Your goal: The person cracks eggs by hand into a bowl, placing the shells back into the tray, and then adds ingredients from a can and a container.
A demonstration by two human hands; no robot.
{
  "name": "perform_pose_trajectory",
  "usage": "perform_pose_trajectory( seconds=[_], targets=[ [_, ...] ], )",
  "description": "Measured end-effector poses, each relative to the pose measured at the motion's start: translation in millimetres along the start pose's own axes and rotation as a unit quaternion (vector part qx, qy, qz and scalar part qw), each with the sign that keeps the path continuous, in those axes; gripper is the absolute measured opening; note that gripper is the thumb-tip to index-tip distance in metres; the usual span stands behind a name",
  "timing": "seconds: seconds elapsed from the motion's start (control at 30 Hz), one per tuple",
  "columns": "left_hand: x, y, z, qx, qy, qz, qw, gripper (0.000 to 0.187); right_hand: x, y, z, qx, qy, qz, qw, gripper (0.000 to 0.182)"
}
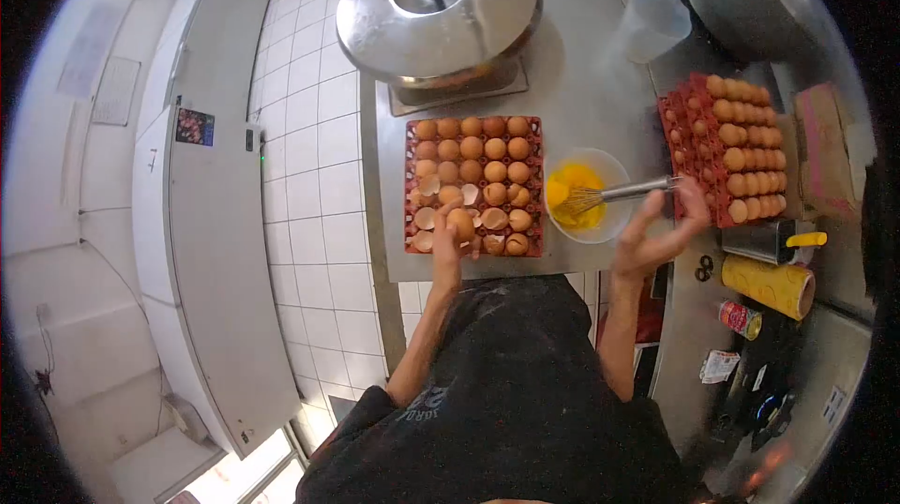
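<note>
My left hand is over the near part of a red egg tray, its fingers closed around a brown egg. Whole eggs fill the far rows of that tray, while cracked shells lie in the nearer cups. Just right of it is a translucent bowl with yolks and beaten egg inside. A wire whisk rests in the bowl, its metal handle pointing right. My right hand hovers beside the handle's end, fingers spread and slightly blurred.
A stack of red trays full of eggs stands to the right. Behind the egg tray sits a large steel bowl-shaped vessel on a base. A translucent jug is at the back. Along the right lie a yellow roll and a can.
</note>
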State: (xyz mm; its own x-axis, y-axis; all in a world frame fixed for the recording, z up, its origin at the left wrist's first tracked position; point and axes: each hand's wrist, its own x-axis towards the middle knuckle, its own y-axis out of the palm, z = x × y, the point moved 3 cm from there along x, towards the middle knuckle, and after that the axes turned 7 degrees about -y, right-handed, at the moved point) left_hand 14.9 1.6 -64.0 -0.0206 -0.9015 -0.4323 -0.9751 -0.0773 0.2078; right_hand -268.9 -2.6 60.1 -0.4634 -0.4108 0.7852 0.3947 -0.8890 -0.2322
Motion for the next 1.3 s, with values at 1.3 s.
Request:
perform_pose_trajectory(
  seconds=[1.3],
  targets=[
    [44.4, -81.1, -60.0, 0.109, 0.111, -0.073, 0.985, 0.046, -120.5, 236.2, 99.8, 0.244, 0.151, 0.473, 0.833, 0.044]
  ],
)
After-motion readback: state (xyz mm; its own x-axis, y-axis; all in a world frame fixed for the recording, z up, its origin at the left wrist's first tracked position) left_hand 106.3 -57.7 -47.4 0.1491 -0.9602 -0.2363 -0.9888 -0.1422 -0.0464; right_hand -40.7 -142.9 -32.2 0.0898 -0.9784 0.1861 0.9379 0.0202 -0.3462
